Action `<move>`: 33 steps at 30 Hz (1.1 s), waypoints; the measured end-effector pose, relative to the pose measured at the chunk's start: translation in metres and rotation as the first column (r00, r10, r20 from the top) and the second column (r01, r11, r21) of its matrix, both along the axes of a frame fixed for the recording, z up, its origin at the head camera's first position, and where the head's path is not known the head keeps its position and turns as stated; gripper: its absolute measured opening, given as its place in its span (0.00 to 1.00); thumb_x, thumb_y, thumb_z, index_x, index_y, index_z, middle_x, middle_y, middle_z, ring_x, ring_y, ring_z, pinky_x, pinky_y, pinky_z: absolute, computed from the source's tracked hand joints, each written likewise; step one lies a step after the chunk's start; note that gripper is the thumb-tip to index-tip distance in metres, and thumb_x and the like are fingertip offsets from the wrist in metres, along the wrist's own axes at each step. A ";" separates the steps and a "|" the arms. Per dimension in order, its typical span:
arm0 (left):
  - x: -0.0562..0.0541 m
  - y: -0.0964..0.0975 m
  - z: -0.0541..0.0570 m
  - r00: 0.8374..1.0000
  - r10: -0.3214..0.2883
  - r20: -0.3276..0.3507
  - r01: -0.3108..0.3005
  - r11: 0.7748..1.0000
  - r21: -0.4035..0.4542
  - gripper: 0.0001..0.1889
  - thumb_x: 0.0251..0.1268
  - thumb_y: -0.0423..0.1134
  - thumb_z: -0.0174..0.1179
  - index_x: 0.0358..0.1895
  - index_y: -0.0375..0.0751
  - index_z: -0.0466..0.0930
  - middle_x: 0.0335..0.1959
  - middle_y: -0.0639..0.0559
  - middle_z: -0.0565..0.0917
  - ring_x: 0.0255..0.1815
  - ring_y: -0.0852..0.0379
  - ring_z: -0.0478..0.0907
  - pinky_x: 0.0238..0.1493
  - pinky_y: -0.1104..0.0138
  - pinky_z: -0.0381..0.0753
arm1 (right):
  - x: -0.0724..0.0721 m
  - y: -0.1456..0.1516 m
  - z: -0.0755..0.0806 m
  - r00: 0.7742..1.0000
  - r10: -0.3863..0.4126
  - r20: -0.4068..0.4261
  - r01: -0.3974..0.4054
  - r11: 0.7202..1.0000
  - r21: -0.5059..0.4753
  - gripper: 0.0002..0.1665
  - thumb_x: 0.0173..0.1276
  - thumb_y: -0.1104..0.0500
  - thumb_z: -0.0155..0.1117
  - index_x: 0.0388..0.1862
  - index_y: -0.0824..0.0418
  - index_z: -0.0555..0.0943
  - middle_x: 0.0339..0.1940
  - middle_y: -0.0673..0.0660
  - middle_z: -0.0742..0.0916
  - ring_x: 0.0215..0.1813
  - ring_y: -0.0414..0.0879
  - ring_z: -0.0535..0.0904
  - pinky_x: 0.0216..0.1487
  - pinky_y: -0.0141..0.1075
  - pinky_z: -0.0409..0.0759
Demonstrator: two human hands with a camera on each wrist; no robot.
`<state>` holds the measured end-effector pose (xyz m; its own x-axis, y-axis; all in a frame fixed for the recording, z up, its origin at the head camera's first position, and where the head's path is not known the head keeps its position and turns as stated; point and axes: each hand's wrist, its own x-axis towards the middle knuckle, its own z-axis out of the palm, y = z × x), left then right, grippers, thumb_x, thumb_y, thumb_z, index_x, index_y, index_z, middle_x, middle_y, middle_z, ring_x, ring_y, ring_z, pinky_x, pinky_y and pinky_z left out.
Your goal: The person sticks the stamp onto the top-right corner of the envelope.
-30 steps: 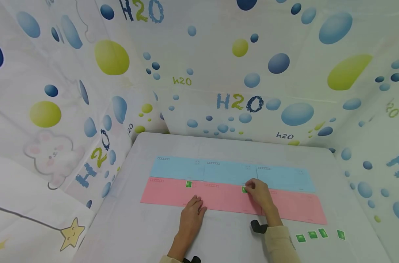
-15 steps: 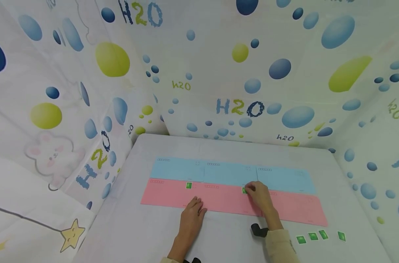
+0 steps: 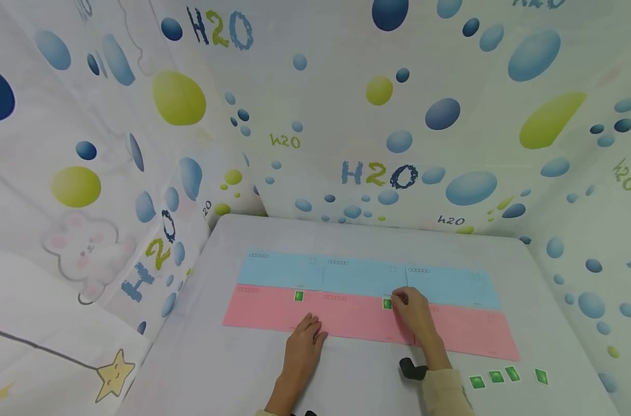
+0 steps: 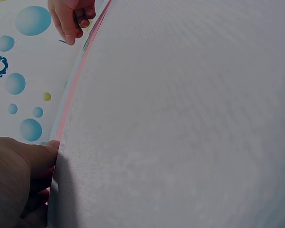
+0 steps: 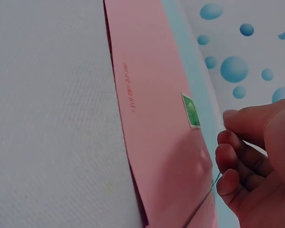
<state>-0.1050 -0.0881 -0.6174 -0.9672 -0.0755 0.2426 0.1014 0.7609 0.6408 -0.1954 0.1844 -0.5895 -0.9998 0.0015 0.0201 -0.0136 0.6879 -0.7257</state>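
Note:
My left hand [image 3: 303, 349] rests with its fingers extended at the front edge of the pink envelopes [image 3: 346, 320]. Just beside a green stamp [image 3: 387, 304] at the top right of the middle pink envelope, my right hand [image 3: 413, 312] hovers with loosely bent fingers. In the right wrist view that stamp [image 5: 191, 110] lies flat on the pink paper, apart from the thumb and fingertips [image 5: 232, 116], and nothing shows between them. Another green stamp [image 3: 299, 296] sits at the top right of the left pink envelope. The right pink envelope [image 3: 477, 329] is partly covered by my right hand.
A row of blue envelopes [image 3: 362, 277] lies behind the pink ones. Several loose green stamps [image 3: 496, 377] lie on the white table [image 3: 190, 358] at the front right. Sheets printed with bubbles and lettering hang around the table's back and sides.
My right hand has drawn slightly to the right off the stamp on the middle pink envelope, which now shows more fully. My left hand stays in place.

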 end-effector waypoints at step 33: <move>0.001 -0.001 -0.001 1.000 0.014 0.022 -0.016 0.998 0.053 0.15 0.61 0.37 0.70 0.49 0.33 0.87 0.56 0.42 0.86 0.66 0.45 0.79 0.63 0.56 0.80 | 0.029 0.010 0.019 0.998 -0.050 -0.023 0.051 0.998 0.044 0.13 0.75 0.55 0.60 0.48 0.63 0.84 0.42 0.58 0.87 0.44 0.48 0.81 0.47 0.39 0.82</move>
<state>-0.1037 -0.0893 -0.6182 -0.9709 -0.1023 0.2165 0.0756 0.7268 0.6827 -0.1661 0.1941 -0.5705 -0.9978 0.0504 0.0431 0.0064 0.7200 -0.6939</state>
